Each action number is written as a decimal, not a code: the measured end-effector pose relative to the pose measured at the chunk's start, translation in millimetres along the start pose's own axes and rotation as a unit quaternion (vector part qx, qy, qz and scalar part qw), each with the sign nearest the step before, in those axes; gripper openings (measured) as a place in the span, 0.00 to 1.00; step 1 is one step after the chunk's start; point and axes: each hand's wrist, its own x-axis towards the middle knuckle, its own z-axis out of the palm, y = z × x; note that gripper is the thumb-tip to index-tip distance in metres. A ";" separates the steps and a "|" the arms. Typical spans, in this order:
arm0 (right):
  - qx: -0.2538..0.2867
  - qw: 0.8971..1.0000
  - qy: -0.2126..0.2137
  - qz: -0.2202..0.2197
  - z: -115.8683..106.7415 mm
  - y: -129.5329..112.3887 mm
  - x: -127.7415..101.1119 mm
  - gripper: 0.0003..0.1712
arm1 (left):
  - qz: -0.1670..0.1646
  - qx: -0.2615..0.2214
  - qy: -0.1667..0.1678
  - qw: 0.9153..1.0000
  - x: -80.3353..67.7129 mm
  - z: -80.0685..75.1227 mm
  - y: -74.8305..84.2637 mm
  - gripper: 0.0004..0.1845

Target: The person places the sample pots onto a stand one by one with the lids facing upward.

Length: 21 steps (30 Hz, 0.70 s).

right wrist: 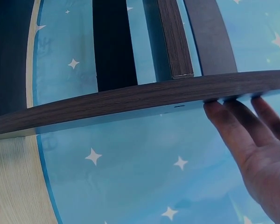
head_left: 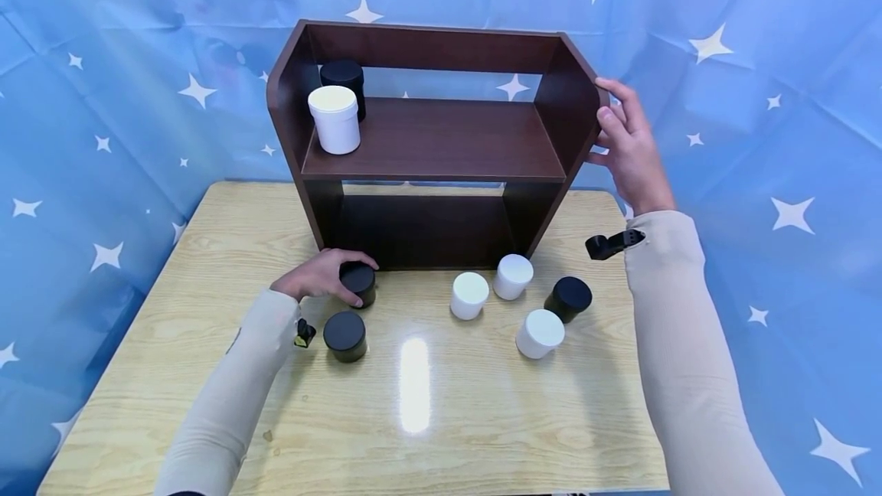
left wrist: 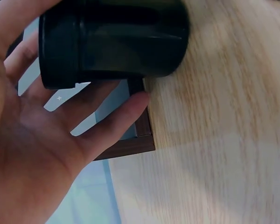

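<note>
My left hand (head_left: 318, 275) has its thumb and fingers around a lidded black jar (head_left: 360, 286) that stands by the shelf's lower left front. In the left wrist view that jar (left wrist: 116, 39) looms close, with the fingers behind it. A second black jar (head_left: 345, 337) stands just nearer on the table. My right hand (head_left: 632, 148) touches the right side panel of the dark brown two-tier shelf (head_left: 448, 140). In the right wrist view its fairly straight fingers (right wrist: 231, 128) rest against the panel's outer face (right wrist: 144, 95).
On the upper tier, a white jar (head_left: 335, 121) stands before a black jar (head_left: 344, 75) at the left. Several jars stand right of centre on the wooden table (head_left: 276, 419), among them a white jar (head_left: 540, 334) and a black jar (head_left: 569, 298). Blue star-patterned cloth (head_left: 772, 136) surrounds the table.
</note>
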 end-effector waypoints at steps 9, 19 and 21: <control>-0.012 1.000 0.004 0.005 0.5 0.2 -1.5 0.27 | -0.005 0.001 0.001 1.000 -0.8 0.5 -3.3 0.39; 0.001 1.000 0.001 -0.003 0.4 0.8 -0.5 0.27 | -0.014 0.015 0.019 1.000 -1.8 -2.8 -1.7 0.37; 0.000 1.000 0.002 -0.004 0.3 0.6 -0.3 0.27 | -0.009 0.021 0.022 0.999 -2.4 -4.3 0.1 0.37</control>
